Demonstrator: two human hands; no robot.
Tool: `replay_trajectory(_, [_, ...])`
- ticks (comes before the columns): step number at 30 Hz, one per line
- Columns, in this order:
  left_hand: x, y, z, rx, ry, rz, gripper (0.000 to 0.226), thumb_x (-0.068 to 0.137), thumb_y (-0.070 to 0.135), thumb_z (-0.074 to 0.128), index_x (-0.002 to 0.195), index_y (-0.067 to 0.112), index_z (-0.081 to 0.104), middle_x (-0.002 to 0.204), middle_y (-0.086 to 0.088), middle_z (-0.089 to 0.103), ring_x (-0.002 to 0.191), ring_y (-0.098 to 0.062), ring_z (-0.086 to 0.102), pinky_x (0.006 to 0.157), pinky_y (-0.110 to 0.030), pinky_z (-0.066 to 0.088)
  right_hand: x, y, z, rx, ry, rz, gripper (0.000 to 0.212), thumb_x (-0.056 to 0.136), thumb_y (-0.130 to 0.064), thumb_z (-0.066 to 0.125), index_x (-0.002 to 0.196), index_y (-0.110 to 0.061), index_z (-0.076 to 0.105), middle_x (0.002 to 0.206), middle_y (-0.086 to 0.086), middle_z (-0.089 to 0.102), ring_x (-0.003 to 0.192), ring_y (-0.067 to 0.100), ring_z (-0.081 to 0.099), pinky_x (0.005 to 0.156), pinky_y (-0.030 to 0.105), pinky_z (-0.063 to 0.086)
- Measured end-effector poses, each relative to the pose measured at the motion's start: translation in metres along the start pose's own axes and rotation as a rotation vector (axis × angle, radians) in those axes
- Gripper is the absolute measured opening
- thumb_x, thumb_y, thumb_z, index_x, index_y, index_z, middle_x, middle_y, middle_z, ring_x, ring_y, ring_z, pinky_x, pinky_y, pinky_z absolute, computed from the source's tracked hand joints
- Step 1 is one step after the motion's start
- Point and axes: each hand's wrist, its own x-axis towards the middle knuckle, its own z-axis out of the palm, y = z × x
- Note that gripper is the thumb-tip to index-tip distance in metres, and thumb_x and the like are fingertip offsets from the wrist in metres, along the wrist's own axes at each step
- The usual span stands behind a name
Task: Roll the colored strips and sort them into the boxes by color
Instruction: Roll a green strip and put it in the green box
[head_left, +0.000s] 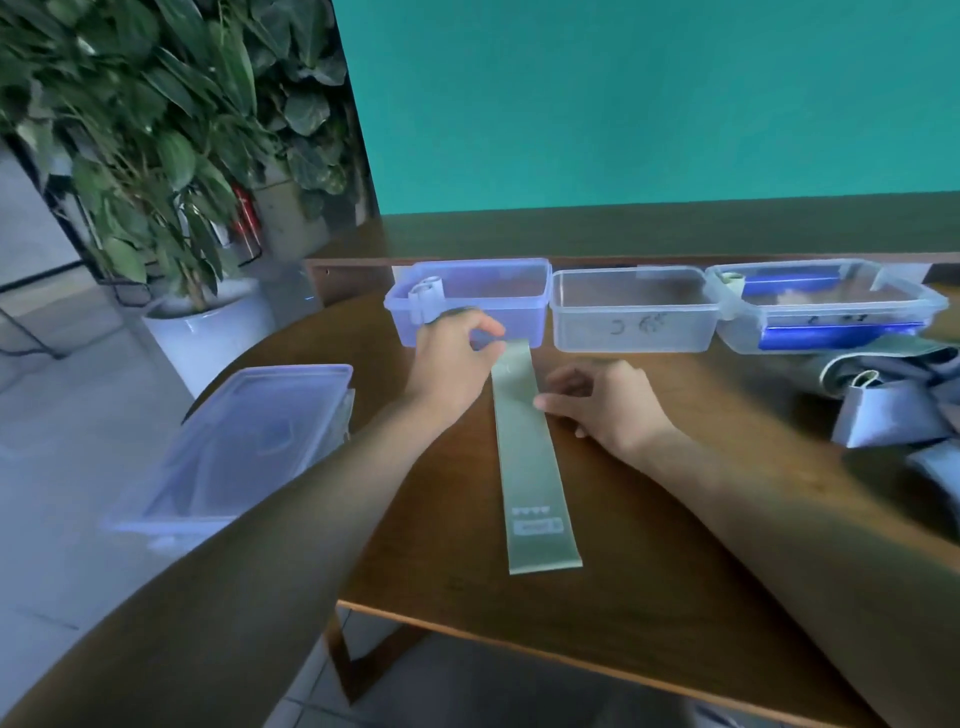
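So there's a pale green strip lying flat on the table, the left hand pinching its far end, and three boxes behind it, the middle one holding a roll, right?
Not quite. In the head view the middle box looks empty; a roll sits in the left box. The rest holds.

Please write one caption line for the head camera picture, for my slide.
Left hand pinches the far end of a pale green strip lying flat on the table; right hand touches its edge.
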Motion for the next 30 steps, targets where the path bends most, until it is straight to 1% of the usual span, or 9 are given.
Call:
replay_trajectory(4, [-0.034, 0.004, -0.003, 0.005, 0.005, -0.014, 0.016, 0.088, 0.009, 0.071, 0.099, 0.019, 0.078, 0.105, 0.015, 0.067, 0.097, -0.006, 0.065, 0.082, 0.003, 0.034, -0.019, 0.005, -0.01, -0.052, -0.005, -0.027, 0.026, 0.08, -0.037, 0.085, 0.101, -0.026, 0.074, 0.09, -0.012, 0.073, 0.064, 0.002, 0.067, 0.069, 0.012, 0.053])
replay_trajectory(6, [-0.059, 0.008, -0.008, -0.023, -0.011, -0.064, 0.015, 0.09, 0.015, 0.071, 0.1, 0.025, 0.077, 0.102, 0.021, 0.066, 0.094, 0.004, 0.061, 0.082, 0.005, 0.033, -0.033, 0.004, -0.015, -0.075, -0.042, -0.068, 0.024, 0.08, -0.039, 0.084, 0.1, -0.029, 0.075, 0.09, -0.016, 0.073, 0.081, 0.0, 0.068, 0.077, 0.012, 0.052])
replay_trajectory(8, [-0.086, 0.011, -0.013, -0.066, -0.06, -0.091, 0.016, 0.09, 0.02, 0.072, 0.103, 0.027, 0.077, 0.099, 0.026, 0.065, 0.094, 0.007, 0.063, 0.083, 0.003, 0.037, -0.051, 0.002, -0.018, -0.044, -0.07, -0.111, 0.022, 0.081, -0.039, 0.082, 0.099, -0.028, 0.076, 0.09, -0.016, 0.075, 0.086, 0.001, 0.068, 0.081, 0.015, 0.052])
replay_trajectory(12, [-0.124, 0.02, -0.036, -0.209, -0.169, -0.08, 0.013, 0.089, 0.022, 0.073, 0.099, 0.027, 0.079, 0.1, 0.023, 0.072, 0.099, 0.004, 0.066, 0.088, -0.009, 0.048, -0.086, -0.007, -0.019, 0.062, -0.135, -0.211, 0.014, 0.085, -0.036, 0.079, 0.096, -0.027, 0.078, 0.093, -0.014, 0.076, 0.089, 0.007, 0.071, 0.088, 0.028, 0.055])
replay_trajectory(18, [-0.152, 0.028, -0.064, -0.277, -0.417, 0.012, 0.016, 0.082, 0.028, 0.081, 0.095, 0.019, 0.079, 0.097, 0.008, 0.074, 0.095, -0.016, 0.07, 0.082, -0.033, 0.055, -0.121, -0.022, -0.016, 0.063, -0.253, -0.298, 0.019, 0.081, -0.044, 0.076, 0.096, -0.032, 0.077, 0.091, -0.017, 0.074, 0.084, 0.005, 0.07, 0.082, 0.03, 0.055])
replay_trajectory(20, [-0.156, 0.027, -0.068, -0.199, -0.48, 0.051, 0.024, 0.077, 0.039, 0.082, 0.094, 0.024, 0.079, 0.101, 0.014, 0.073, 0.101, -0.01, 0.068, 0.085, -0.024, 0.052, -0.127, -0.021, -0.017, 0.03, -0.294, -0.307, 0.027, 0.08, -0.049, 0.076, 0.099, -0.029, 0.077, 0.095, -0.014, 0.074, 0.089, 0.011, 0.071, 0.084, 0.038, 0.056])
replay_trajectory(22, [-0.159, 0.026, -0.07, -0.129, -0.483, 0.099, 0.025, 0.074, 0.044, 0.082, 0.092, 0.027, 0.08, 0.103, 0.019, 0.071, 0.105, -0.002, 0.065, 0.085, -0.016, 0.049, -0.131, -0.018, -0.021, -0.03, -0.336, -0.368, 0.025, 0.083, -0.045, 0.077, 0.1, -0.026, 0.077, 0.101, -0.014, 0.073, 0.098, 0.01, 0.07, 0.087, 0.035, 0.055])
replay_trajectory(25, [-0.161, 0.024, -0.067, -0.069, -0.448, 0.17, 0.017, 0.077, 0.039, 0.084, 0.087, 0.027, 0.08, 0.102, 0.02, 0.071, 0.104, 0.0, 0.064, 0.085, -0.016, 0.049, -0.134, -0.014, -0.024, -0.086, -0.329, -0.438, 0.016, 0.084, -0.035, 0.079, 0.096, -0.025, 0.077, 0.107, -0.016, 0.071, 0.106, 0.004, 0.067, 0.091, 0.027, 0.053])
replay_trajectory(30, [-0.16, 0.022, -0.066, -0.035, -0.433, 0.143, 0.012, 0.081, 0.041, 0.078, 0.086, 0.03, 0.08, 0.106, 0.022, 0.068, 0.111, -0.001, 0.061, 0.091, -0.014, 0.044, -0.132, -0.011, -0.023, -0.109, -0.286, -0.378, 0.022, 0.081, -0.044, 0.076, 0.085, -0.023, 0.079, 0.11, -0.018, 0.069, 0.107, 0.003, 0.066, 0.091, 0.026, 0.051])
